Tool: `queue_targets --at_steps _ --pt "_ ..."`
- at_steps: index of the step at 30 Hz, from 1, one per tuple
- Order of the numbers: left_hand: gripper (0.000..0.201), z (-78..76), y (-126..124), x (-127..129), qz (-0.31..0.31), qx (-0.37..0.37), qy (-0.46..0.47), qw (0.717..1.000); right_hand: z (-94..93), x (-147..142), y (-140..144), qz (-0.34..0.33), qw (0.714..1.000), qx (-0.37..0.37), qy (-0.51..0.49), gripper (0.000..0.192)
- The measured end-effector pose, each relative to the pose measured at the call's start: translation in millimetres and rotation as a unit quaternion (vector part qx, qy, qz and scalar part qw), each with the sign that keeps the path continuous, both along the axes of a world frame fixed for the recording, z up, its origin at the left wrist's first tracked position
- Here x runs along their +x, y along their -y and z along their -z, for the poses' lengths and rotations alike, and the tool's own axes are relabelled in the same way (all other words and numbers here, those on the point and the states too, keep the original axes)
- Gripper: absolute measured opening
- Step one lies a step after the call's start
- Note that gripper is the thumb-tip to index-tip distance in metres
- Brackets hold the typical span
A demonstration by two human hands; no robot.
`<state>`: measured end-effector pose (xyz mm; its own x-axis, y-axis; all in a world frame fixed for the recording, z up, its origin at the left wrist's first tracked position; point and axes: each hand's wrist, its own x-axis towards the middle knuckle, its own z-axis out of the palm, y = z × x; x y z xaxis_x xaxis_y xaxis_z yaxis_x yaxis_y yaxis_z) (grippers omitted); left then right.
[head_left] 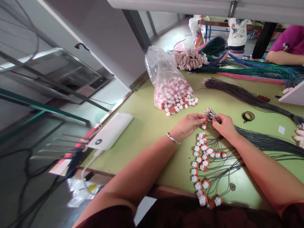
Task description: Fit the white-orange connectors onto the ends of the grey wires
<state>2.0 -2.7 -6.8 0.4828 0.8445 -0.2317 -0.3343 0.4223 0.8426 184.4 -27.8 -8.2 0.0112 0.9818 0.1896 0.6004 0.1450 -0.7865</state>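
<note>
Fitting a connector onto a wire end, judging by the pose. Left hand (187, 125) closed in a pinch on a small white-and-orange connector (203, 126), held just above the green bench (147, 126). Right hand (224, 126) curled shut around a bundle of dark wires (261, 142), stripped metal tips (210, 114) fanned out above the fingers and right beside the connector. Below the hands, a trailing cluster of finished connectors (201, 164) already on their wires, running back toward the bench edge (a fair number done, more bare tips left in the bundle). Loose stock in the plastic bag (171, 91) farther up the bench, spilled open at its mouth. Off to the left, a white power bank (111, 130); to the right, a roll of tape (248, 116). Across the bench, a co-worker's arm (282, 58) beside coloured wire bundles (249, 68).

Next move likely calls for singling out one tip, lining it up with the connector's slot and pushing straight in; whether a tip is already seated cannot be told here.
</note>
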Motion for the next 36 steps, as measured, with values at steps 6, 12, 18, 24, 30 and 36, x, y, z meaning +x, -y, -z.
queue_targets --at_steps 6,12,18,24,30,36 --pt "0.021 1.2 0 -1 -0.008 -0.007 0.017 1.000 -0.5 -1 1 -0.005 1.000 -0.009 0.029 0.013" --pt "0.023 2.4 -1 -1 -0.002 0.007 0.009 1.000 -4.2 -3 1 0.003 0.998 -0.016 0.068 0.012" --pt "0.024 7.3 0 4 -0.030 0.097 -0.065 0.993 -2.5 -2 1 0.001 0.998 -0.030 0.059 0.010" --pt "0.026 5.1 7 10 -0.021 0.050 -0.033 0.998 1.8 -1 1 -0.021 0.998 -0.036 0.041 0.012" --pt "0.027 5.3 8 14 -0.030 0.046 -0.024 0.998 5.3 -1 1 -0.031 0.999 -0.030 0.007 0.014" --pt "0.027 1.7 8 11 -0.030 0.048 -0.029 0.998 7.9 2 0 -0.031 0.998 -0.034 -0.033 0.010"
